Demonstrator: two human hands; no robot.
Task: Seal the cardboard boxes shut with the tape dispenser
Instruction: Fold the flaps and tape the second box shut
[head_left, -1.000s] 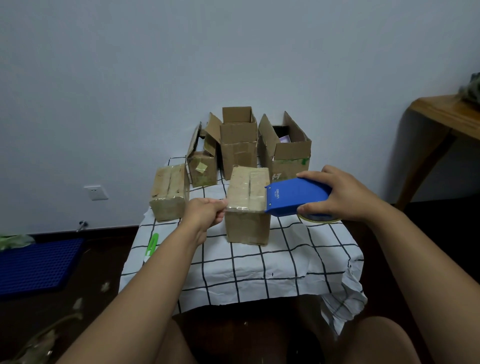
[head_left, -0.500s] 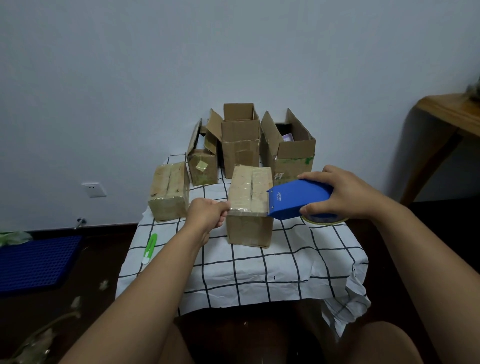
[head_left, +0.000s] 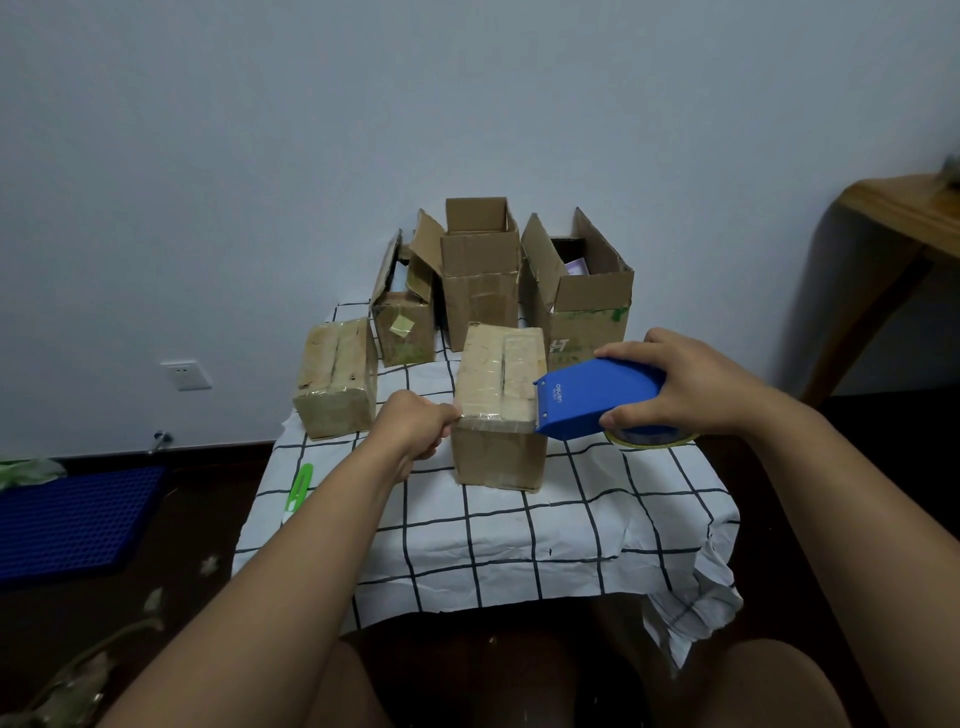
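The box (head_left: 500, 410) being taped stands near the middle of the desk (head_left: 519, 540), flaps folded down, with a strip of tape (head_left: 491, 415) stretched across its near top edge. The left hand (head_left: 415, 431) is curled tight at the box's left corner, pinching what looks like the tape's free end. The right hand (head_left: 691, 387) wraps round the blue tape dispenser (head_left: 597, 402), thumb under and fingers over, its toothed edge touching the box's right corner.

To do this well, I judge the left hand should keep the tape end pressed firmly against the cardboard so the strip stays taut. The right hand should tilt the dispenser down over the right side, lay the tape flat there, then twist so the teeth cut cleanly. Slack would leave wrinkles or a loose flap.

A sealed box (head_left: 336, 375) sits to the left, and three open boxes (head_left: 480, 270) wait at the far side
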